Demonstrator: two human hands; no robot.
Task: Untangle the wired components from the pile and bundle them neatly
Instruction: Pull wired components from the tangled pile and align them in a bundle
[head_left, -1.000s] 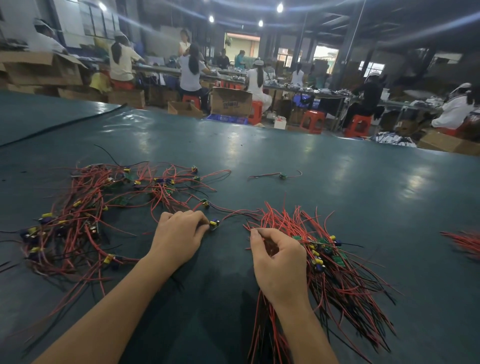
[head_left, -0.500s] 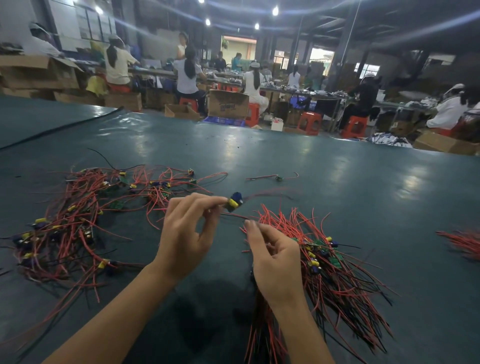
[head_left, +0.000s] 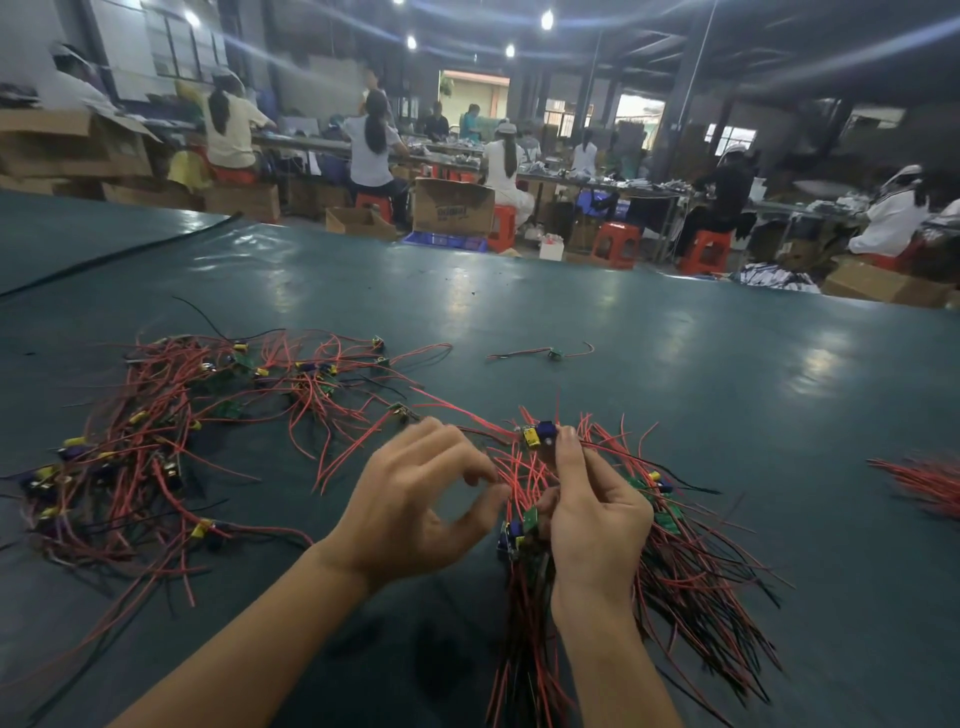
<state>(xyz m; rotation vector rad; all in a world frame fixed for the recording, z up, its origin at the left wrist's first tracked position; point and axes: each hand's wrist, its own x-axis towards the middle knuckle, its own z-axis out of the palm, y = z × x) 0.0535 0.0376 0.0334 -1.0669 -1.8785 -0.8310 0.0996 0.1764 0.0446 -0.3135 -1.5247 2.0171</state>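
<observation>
Pile (head_left: 156, 441) of tangled red-wired parts sits toward the worktop's (head_left: 675, 338) left edge; bundle (head_left: 691, 551) lies at the near edge, right of middle. Right hand (head_left: 592, 514) has its fingers curled round the bundle's top, one fingertip against a blue-yellow component (head_left: 540, 434). Left hand (head_left: 415, 504) is just left of it, blurred, fingers loosely curled and apart, nothing visibly gripped.
</observation>
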